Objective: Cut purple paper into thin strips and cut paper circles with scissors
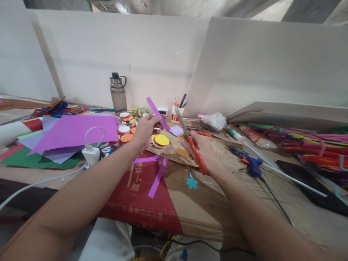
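The left hand (148, 127) pinches the purple strip (154, 107) with its fingers, at ten o'clock from the scissors (194, 148), which the right hand (200, 146) grasps. For neat cutting, I would keep the strip steady and these fingers well apart from the blades (182, 122).

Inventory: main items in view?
Narrow paper strips: three, purple, centre
Metal scissors: one, orange handles, centre
Translucent plastic bottle: one, grey, back left
Round pen cup: one, white/red, back centre
Round discs: many, multicoloured, centre left
Flat paper sheets: several, mixed, left
Flower cutout: one, teal, front centre
Plastic glue gun: one, blue, right
Boxy adapter: one, white, left
Thin craft stems: many, multicoloured, far right
Left hand: one, holding strip
Right hand: one, holding scissors
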`<state>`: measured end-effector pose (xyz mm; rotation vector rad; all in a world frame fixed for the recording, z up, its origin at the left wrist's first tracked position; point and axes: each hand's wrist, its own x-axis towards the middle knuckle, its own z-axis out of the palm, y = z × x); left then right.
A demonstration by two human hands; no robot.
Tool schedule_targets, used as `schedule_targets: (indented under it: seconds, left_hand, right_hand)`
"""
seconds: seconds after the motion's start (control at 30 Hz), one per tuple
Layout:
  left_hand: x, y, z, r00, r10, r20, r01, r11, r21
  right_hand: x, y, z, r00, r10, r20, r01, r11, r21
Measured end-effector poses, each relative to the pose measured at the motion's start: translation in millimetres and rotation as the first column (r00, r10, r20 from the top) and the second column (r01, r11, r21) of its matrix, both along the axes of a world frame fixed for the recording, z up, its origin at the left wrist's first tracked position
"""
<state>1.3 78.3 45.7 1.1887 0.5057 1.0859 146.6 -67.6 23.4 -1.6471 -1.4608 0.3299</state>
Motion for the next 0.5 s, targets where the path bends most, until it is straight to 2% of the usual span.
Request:
schedule_targets:
  seconds: [0.13, 0.33, 0.5]
  left_hand:
    - [-1, 5, -1.0, 1.000, 0.010, 0.023, -0.010, 1.000, -0.025]
    - [-1, 6, -2.1, 0.999, -0.001, 0.033, 0.003, 0.999, -0.042]
    - [-1, 3, -0.6, 0.999, -0.012, 0.050, 0.014, 0.999, -0.043]
  right_hand:
    - [-5, -4, 9.1, 0.994, 0.077, 0.077, -0.074, 0.996, -0.045]
    - [-12, -8, 7.4, 0.964, 0.165, -0.207, -0.199, 0.967, -0.157]
    - [-13, -10, 6.4, 0.943, 0.176, -0.282, -0.232, 0.956, -0.180]
